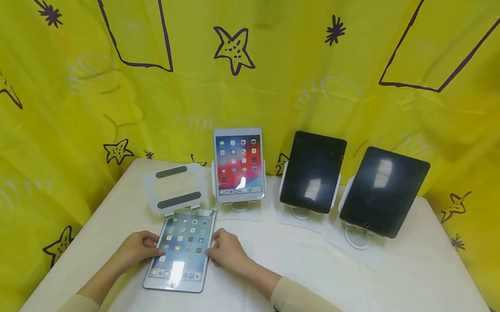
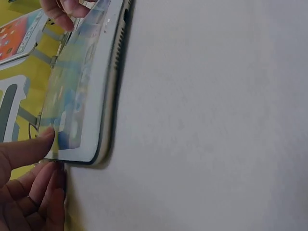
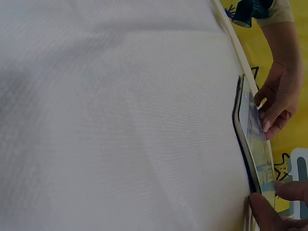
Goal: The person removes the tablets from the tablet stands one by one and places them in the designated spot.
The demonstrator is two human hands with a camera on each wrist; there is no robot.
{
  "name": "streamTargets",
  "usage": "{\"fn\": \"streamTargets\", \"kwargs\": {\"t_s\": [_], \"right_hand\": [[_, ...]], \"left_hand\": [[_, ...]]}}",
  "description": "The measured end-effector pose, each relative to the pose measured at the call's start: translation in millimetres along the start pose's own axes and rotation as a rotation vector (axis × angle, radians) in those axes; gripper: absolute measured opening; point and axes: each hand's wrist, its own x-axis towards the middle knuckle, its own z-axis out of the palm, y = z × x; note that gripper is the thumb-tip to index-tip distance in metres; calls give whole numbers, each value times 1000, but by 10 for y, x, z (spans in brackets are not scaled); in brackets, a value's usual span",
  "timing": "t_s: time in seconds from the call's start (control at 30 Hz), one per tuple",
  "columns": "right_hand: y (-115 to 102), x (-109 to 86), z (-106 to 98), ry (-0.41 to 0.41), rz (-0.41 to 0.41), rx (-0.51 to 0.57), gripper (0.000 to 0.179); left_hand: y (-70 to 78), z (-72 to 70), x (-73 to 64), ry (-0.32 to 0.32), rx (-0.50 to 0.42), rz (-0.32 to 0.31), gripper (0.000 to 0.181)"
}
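A white-framed tablet (image 1: 183,262) with a lit screen of app icons lies face up on the white table, toward the left. My left hand (image 1: 137,250) pinches its left edge, thumb over the front and fingers by the side. Opposite it, my right hand (image 1: 227,250) grips the right edge with thumb and fingers. The left wrist view shows the tablet's end (image 2: 98,130) low against the tabletop, its underside hidden. Just beyond its far end stands a bare white tablet stand (image 1: 151,195) with two grey pads and small lower hooks.
Behind, a white tablet (image 1: 238,165) with a lit screen leans on a stand. To its right, two black tablets, one upright (image 1: 312,165) and one angled (image 1: 382,194), rest on similar stands. A yellow curtain (image 1: 280,95) hangs along the back of the white table (image 1: 293,284).
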Motion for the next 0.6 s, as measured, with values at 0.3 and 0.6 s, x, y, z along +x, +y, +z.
{"fn": "streamTargets", "kwargs": {"t_s": [0.3, 0.6], "right_hand": [[-17, 29, -130, 37, -61, -176, 40], [2, 62, -345, 74, -27, -95, 49]], "left_hand": [[-21, -43, -78, 27, -69, -9, 49], [115, 24, -63, 6, -201, -18, 56]]}}
